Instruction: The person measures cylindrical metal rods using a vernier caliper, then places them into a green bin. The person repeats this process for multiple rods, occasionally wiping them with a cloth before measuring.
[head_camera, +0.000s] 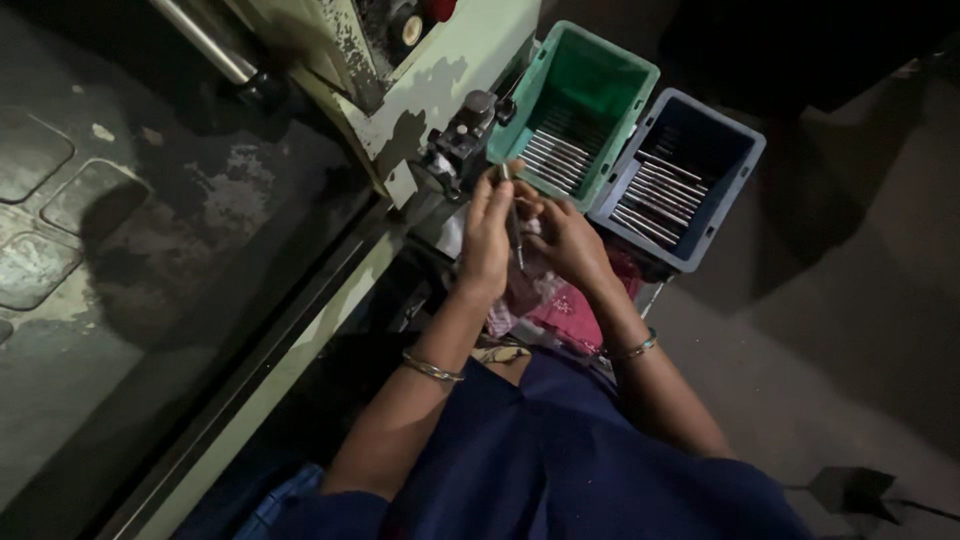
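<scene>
1. Rod (513, 215) stands upright between both hands, pinched so its tip meets the machine (440, 90); left hand (487, 240) grips its top, right hand (565, 240) closes lower; green bin (625, 75) and blue bin (740, 145) sit just beyond the fingertips.

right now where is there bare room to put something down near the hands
Bare floor lies right of the blue bin. The worn flat panel left of the machine body is also bare. It is crowded where the left hand and right hand meet on a thin metal rod, hemmed by the green bin and pink cloth.
</scene>
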